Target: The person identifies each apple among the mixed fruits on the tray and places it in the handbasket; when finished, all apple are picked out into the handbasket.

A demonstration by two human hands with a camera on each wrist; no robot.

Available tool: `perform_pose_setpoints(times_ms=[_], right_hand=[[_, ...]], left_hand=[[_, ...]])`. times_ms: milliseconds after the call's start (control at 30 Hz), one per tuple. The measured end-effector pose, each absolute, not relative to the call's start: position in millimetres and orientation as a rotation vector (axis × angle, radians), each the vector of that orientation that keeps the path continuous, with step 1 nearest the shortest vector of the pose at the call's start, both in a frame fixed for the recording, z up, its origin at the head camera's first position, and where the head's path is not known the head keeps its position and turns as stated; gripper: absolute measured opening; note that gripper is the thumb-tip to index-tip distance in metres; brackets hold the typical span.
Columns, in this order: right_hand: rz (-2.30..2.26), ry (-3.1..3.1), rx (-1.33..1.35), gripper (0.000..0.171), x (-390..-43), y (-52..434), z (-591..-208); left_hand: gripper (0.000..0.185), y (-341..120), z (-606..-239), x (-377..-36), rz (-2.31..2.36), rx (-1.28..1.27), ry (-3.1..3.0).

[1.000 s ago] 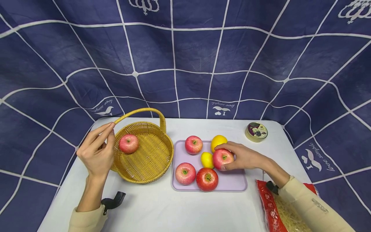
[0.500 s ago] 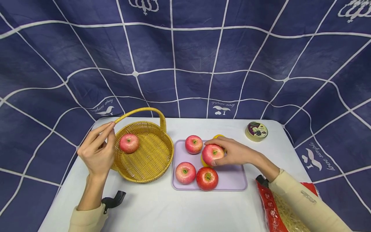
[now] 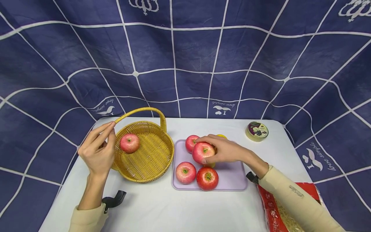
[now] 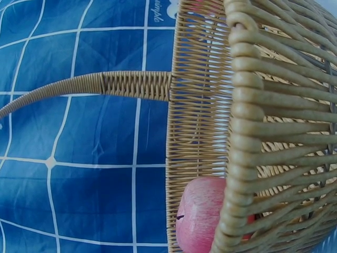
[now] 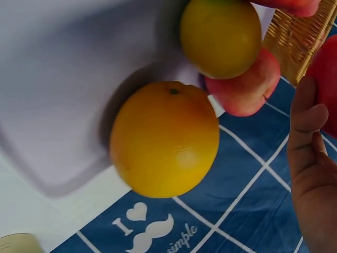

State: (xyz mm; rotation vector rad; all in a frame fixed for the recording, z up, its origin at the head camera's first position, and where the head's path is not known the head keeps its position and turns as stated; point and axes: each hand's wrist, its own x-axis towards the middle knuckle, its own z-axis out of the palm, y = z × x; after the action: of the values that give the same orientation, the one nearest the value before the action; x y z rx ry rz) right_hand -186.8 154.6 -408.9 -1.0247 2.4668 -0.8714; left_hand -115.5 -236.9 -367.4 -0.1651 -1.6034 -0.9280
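My right hand (image 3: 200,150) grips a red apple (image 3: 202,154), held just above the lilac tray (image 3: 232,179). Beneath the hand, the orange (image 5: 164,139) and the lemon (image 5: 221,37) lie on the tray, mostly hidden in the head view. Three more apples sit on it: one at the back (image 3: 190,141) and two in front (image 3: 185,172) (image 3: 207,178). To the left stands the wicker basket (image 3: 150,161) with one apple (image 3: 129,142) inside. My left hand (image 3: 111,129) holds the basket's left rim where the handle (image 4: 105,84) begins.
A small round tin (image 3: 256,131) stands at the table's back right. A red bag of pale noodles (image 3: 275,209) lies at the front right corner. Blue cloth with white lines hangs behind the white table (image 3: 162,209) and drapes round it.
My right hand has lifted the apple off the tray's right side and carried it left, towards the basket. The left hand and the basket have stayed still.
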Motion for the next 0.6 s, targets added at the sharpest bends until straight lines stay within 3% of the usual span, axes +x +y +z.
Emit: perform_pose_setpoints(times_ms=[600], right_hand=[[-0.944, 2.356, -1.121, 0.065, -193, 113, -407]], left_hand=[[0.013, -236, -367, -114, -0.926, -0.164, -1.604]])
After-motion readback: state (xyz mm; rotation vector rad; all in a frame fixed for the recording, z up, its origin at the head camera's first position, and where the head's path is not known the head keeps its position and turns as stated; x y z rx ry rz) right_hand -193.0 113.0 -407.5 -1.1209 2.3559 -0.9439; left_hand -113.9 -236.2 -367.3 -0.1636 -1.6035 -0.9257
